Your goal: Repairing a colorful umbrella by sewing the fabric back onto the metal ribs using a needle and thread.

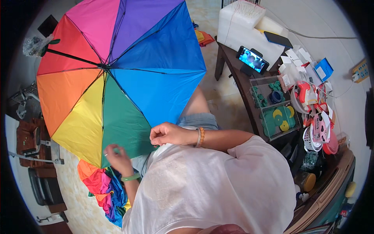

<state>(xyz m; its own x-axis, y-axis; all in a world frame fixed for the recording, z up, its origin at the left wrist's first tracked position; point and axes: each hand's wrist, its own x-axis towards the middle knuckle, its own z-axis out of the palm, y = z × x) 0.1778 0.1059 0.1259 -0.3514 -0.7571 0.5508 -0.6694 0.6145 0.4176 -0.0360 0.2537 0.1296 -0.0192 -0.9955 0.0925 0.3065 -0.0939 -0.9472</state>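
Note:
A rainbow umbrella point(128, 99) is spread wide in front of me, its inner side with the dark ribs facing up. Its shaft slants to the upper left and ends in a handle point(39, 45) wrapped in clear plastic. My right hand point(169, 134), with a beaded bracelet at the wrist, is closed at the lower right edge of the green panel. Whatever its fingertips pinch is too small to name. Over the lower edge of the same panel is my left hand point(119, 158), with a green bangle; its fingers are curled and blurred.
Colourful folded cloth point(105, 191) lies heaped on the floor at the left. A dark table point(233, 64) on the right carries a phone on a stand point(252, 59), a clear divided box point(274, 105) of green and yellow pieces, and baskets point(311, 138). Brown chairs point(33, 142) stand far left.

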